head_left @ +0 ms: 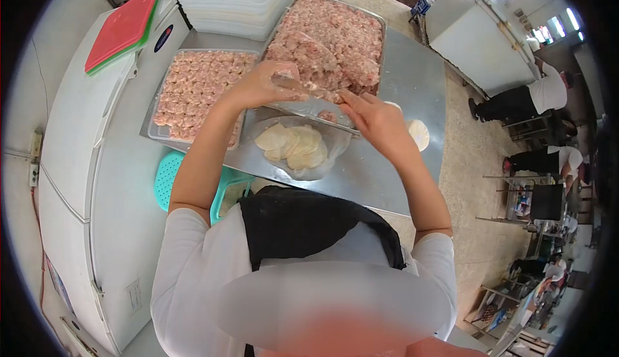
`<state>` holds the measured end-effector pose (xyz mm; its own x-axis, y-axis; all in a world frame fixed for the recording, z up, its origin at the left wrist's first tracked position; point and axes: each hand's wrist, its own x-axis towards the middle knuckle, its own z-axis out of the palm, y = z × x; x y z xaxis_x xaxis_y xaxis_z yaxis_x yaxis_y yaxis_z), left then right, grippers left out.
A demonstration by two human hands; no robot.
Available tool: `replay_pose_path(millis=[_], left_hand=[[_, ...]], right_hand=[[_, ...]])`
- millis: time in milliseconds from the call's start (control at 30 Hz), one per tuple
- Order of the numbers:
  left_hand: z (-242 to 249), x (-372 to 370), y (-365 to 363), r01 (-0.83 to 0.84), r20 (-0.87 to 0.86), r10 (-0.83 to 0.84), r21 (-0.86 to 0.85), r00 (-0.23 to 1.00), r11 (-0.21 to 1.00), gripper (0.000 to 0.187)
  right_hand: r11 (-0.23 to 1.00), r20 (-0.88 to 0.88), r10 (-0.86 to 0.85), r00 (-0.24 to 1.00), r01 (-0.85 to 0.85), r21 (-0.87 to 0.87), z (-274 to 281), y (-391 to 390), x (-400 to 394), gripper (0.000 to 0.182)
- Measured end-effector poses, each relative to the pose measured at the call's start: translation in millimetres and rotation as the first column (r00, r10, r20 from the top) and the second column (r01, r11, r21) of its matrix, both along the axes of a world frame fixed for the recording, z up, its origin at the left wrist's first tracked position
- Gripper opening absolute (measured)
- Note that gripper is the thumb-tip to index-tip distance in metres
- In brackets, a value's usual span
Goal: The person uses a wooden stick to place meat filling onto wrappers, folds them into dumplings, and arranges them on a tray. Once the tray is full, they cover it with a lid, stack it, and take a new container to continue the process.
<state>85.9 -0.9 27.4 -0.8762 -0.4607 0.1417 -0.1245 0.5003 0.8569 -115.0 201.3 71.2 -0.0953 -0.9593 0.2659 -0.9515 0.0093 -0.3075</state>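
My left hand (pixel 265 85) is closed in a cupped grip in front of the metal tray (pixel 385 31) of raw minced meat (pixel 329 38). Pale meat shows at its fingers, but what lies inside the grip is hidden. My right hand (pixel 375 120) pinches a thin, meat-smeared spatula-like tool (pixel 313 91) that reaches toward my left hand. Below both hands, a pile of round dough wrappers (pixel 293 145) rests on a clear plastic bag (pixel 332 157). To the left, rows of meat-filled dumplings (pixel 203 86) fill a shallow plastic tray (pixel 158 131).
More round wrappers (pixel 419 135) lie at the right of the steel table (pixel 412 73). Stacked plastic trays (pixel 235 9) stand behind. Red and green boards (pixel 122 28) rest on a white freezer (pixel 90 106). A turquoise stool (pixel 169 180) is below the table. Other people (pixel 538 96) work far right.
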Motion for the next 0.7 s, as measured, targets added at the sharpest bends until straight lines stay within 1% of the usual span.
replay_pose_path(millis=[33,67,133,167,233,267,300,333,367,400,433,467,533,567,600,633,667,700], left_hand=[[9,9,-3,0.079,0.09,-0.071,-0.085,0.993,0.993,0.046],[-1,21,-9,0.074,0.084,-0.067,-0.087,0.994,0.993,0.046],[-14,47,-16,-0.132,-0.115,0.105,-0.266,0.988,0.955,0.057],[-18,60,-23,-0.135,-0.118,0.106,-0.268,0.987,0.954,0.057],[15,86,-17,0.001,-0.043,-0.002,-0.027,0.999,1.0,0.057],[17,98,-20,-0.002,-0.046,0.001,-0.026,0.999,1.0,0.057],[19,108,-24,-0.045,-0.021,0.044,-0.041,0.999,0.998,0.059],[19,119,-30,-0.088,0.002,0.088,-0.057,0.996,0.995,0.061],[9,132,-40,-0.097,-0.003,0.097,-0.055,0.995,0.994,0.061],[-9,150,-54,-0.145,-0.001,0.146,-0.119,0.989,0.982,0.062],[-15,169,-60,-0.191,0.003,0.195,-0.18,0.981,0.965,0.063],[-18,190,-67,-0.203,0.011,0.208,-0.173,0.978,0.964,0.063],[-8,229,-75,-0.25,0.145,0.255,-0.05,0.956,0.967,0.058],[-27,252,-87,-0.26,0.15,0.263,-0.044,0.953,0.965,0.058],[-57,278,-104,-0.284,0.153,0.303,-0.134,0.941,0.949,0.057],[-74,294,-113,-0.303,0.151,0.341,-0.224,0.928,0.926,0.056],[-77,303,-113,-0.307,0.155,0.344,-0.219,0.926,0.926,0.056],[-80,311,-109,-0.272,0.309,0.357,-0.286,0.881,0.919,0.059]], right_hand=[[1.0,-0.06,0.006,0.998,-0.005,0.016,0,-4,8,0.029],[1.0,-0.066,0.011,0.998,-0.01,0.014,8,-5,12,0.029],[0.997,0.055,0.063,0.996,-0.062,-0.035,35,-6,26,0.029],[0.997,0.051,0.065,0.997,-0.063,-0.037,35,-10,40,0.029],[0.972,0.135,0.199,0.971,-0.178,-0.155,28,-20,69,0.03],[0.972,0.133,0.201,0.971,-0.181,-0.153,22,-28,85,0.03],[0.988,0.211,0.147,0.966,-0.151,0.004,13,-38,101,0.03],[0.978,0.277,0.081,0.958,-0.13,0.163,6,-46,114,0.029],[0.977,0.272,0.089,0.958,-0.138,0.165,3,-49,122,0.029],[0.984,0.266,0.116,0.957,-0.147,0.099,1,-51,127,0.03],[0.987,0.265,0.141,0.954,-0.156,0.035,-4,-51,132,0.03],[0.985,0.272,0.151,0.95,-0.169,0.042,-11,-49,134,0.03],[0.999,0.347,0.051,0.936,-0.054,-0.001,-27,-42,133,0.031],[0.998,0.351,0.058,0.935,-0.064,0.006,-35,-37,132,0.031],[0.999,0.443,-0.032,0.896,0.01,0.052,-44,-29,130,0.032],[0.991,0.525,-0.125,0.842,0.081,0.105,-51,-22,130,0.033],[0.991,0.526,-0.124,0.842,0.076,0.111,-56,-15,130,0.033],[0.974,0.583,-0.219,0.783,0.143,0.175,-61,-8,131,0.033]])
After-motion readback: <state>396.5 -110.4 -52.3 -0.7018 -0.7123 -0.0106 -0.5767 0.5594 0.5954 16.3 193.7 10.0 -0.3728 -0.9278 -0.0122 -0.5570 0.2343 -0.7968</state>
